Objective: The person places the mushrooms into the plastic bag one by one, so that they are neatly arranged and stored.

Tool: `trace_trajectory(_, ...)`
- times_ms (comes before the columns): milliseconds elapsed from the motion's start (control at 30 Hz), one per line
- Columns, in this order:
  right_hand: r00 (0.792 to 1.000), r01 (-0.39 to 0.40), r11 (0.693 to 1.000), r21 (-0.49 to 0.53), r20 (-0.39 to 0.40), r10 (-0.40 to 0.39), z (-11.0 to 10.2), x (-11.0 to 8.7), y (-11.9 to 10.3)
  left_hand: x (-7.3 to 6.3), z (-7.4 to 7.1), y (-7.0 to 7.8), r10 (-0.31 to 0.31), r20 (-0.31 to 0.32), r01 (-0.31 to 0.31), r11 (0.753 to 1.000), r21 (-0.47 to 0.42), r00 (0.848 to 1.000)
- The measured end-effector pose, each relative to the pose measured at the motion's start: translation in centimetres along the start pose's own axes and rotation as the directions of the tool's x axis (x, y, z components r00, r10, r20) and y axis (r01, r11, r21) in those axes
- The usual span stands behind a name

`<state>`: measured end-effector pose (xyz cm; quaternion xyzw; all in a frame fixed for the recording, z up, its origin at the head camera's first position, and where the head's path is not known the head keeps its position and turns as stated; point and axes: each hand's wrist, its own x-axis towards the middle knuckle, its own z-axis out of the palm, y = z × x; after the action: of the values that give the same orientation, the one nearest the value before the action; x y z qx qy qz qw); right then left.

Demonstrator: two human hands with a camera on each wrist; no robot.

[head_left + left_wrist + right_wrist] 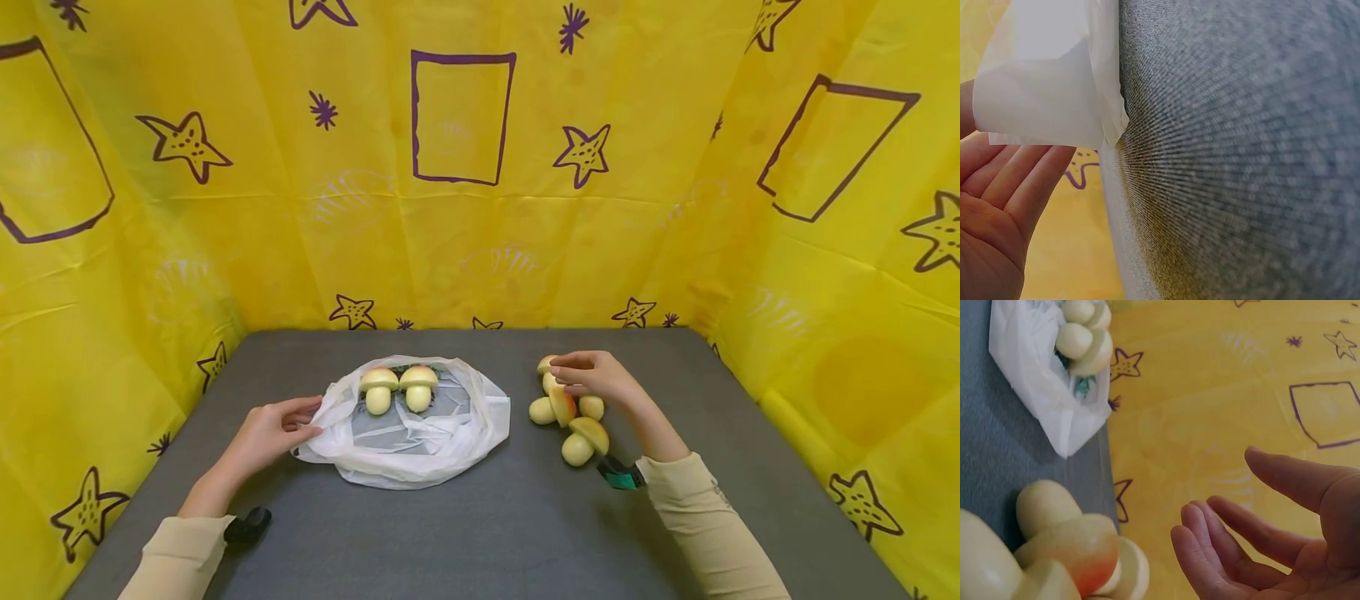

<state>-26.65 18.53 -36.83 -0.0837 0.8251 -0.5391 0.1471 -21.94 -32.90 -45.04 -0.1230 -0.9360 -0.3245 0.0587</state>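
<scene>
With our left hand (266, 435) we pinch the edge of the bag (491, 422); our right hand (602, 379), fingers parted and holding nothing, hangs just over the mushrooms (591, 434).

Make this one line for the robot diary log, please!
left hand: holds white bag | right hand: empty, near mushroom pile | inside bag: two mushrooms

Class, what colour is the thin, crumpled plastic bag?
The thin, crumpled plastic bag is white, clearest in the head view.

Dark grey table (450, 542), white plastic bag (491, 417), clustered mushrooms (562, 406)
</scene>
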Motion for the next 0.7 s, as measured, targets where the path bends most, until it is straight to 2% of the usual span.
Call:
trace_trajectory(367, 1.000, -0.008, 0.999, 0.045, -0.021, 0.009, -2.0, -1.0, 1.8, 0.0, -0.1, 0.2, 0.009, 0.001, -0.009, 1.000, 0.008, 1.000)
trace_trajectory(700, 0.998, -0.036, 0.999, -0.007, -0.051, 0.036, -3.4, -2.1, 3.3, -0.1, -0.1, 0.2, 0.019, -0.004, -0.019, 1.000, 0.003, 1.000)
